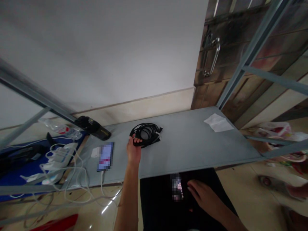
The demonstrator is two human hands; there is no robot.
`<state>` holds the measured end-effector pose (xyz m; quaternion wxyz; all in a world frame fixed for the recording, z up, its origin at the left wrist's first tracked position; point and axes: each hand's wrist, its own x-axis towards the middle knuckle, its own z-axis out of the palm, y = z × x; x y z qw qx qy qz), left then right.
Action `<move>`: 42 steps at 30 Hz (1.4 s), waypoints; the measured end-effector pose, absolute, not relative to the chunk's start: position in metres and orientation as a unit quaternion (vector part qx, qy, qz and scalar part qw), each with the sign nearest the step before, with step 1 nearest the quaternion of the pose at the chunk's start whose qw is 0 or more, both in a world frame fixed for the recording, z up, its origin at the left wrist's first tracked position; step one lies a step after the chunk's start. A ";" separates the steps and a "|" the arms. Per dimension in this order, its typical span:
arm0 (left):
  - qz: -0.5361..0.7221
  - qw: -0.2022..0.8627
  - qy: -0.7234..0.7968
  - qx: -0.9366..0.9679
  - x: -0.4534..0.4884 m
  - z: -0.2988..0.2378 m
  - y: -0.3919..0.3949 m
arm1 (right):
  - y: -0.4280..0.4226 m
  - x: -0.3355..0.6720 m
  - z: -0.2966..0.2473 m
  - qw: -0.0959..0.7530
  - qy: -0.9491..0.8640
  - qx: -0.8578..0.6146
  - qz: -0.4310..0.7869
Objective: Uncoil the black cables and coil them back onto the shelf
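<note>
Cable point(152, 140): black, one coil of many loops, flat on the table point(187, 144), left of its middle and nearer the wall point(120, 61). Left hand point(134, 146): fingers clenched on the coil's near left rim; I cannot make out how many loops they have caught. Right hand point(201, 192): released, fingers loosely bent over the lap point(157, 210), beside the lap phone point(177, 187), nothing visible in it. Risks, as I judge them: a one-sided grip, so any lift could let the far loops sag, spread or tangle; ends at the coil's right, no hand on them, liable to trail or catch. Further entry: cord point(102, 183) from the table phone point(105, 156), left of the left forearm point(130, 186); a leftward sweep could snag it and drag that phone off the edge. Last entry: lap phone, held by neither hand, apt to slide floorward should the legs shift.
</note>
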<state>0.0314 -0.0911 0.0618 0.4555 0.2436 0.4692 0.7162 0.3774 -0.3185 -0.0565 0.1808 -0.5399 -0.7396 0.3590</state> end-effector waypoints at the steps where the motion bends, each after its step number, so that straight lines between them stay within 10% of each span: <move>1: 0.710 0.437 0.489 0.256 0.029 0.053 -0.090 | -0.323 0.376 -0.077 0.153 -0.740 -0.547 0.361; 12: 0.528 0.126 0.701 0.462 -0.007 0.010 -0.117 | -0.297 0.335 -0.218 0.073 -0.670 -0.569 0.471; 42: 0.418 0.020 0.717 0.558 0.002 -0.011 -0.112 | -0.301 0.334 -0.232 0.130 -0.650 -0.485 0.570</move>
